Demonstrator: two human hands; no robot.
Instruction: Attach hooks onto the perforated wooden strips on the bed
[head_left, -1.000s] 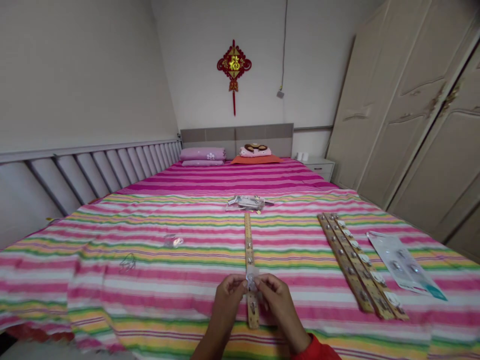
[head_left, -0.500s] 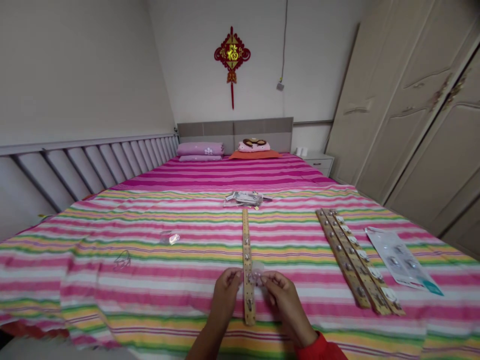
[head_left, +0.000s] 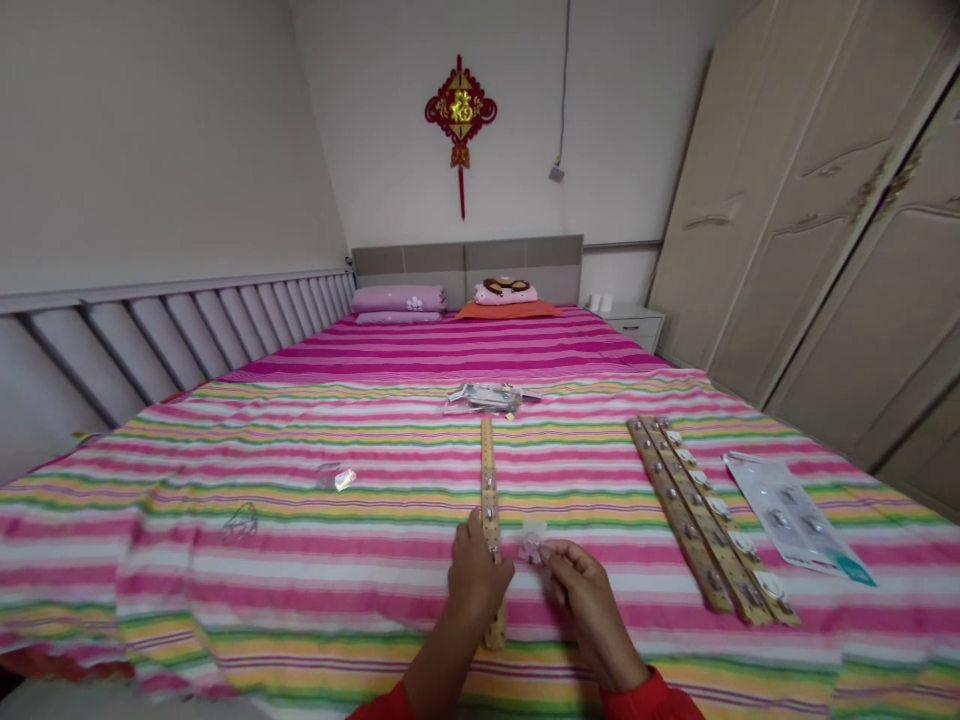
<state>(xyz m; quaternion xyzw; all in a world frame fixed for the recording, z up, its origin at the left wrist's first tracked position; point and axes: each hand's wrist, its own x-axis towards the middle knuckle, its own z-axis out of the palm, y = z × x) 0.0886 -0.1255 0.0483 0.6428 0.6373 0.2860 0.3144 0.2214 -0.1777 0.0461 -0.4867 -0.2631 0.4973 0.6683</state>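
Note:
A long wooden strip (head_left: 488, 470) with metal studs lies lengthwise on the striped bedsheet (head_left: 300, 520) in front of me. My left hand (head_left: 475, 572) rests on the strip's near part, fingers curled over it and pressing it down. Just to the right, my right hand (head_left: 579, 580) pinches a small clear plastic piece (head_left: 532, 541) with a round metal part, held just above the sheet beside the strip.
Two or three more studded wooden strips (head_left: 701, 520) lie side by side at the right, with a clear plastic packet (head_left: 796, 516) beyond them. A pile of small packets (head_left: 487, 398) sits past the strip's far end. Small clear pieces (head_left: 336, 477) lie at the left. A wardrobe (head_left: 840, 230) stands at the right.
Both hands held the clear piece over the strip before. Now the left hand has let go and lies on the strip, and the right hand has carried the piece a little to the right.

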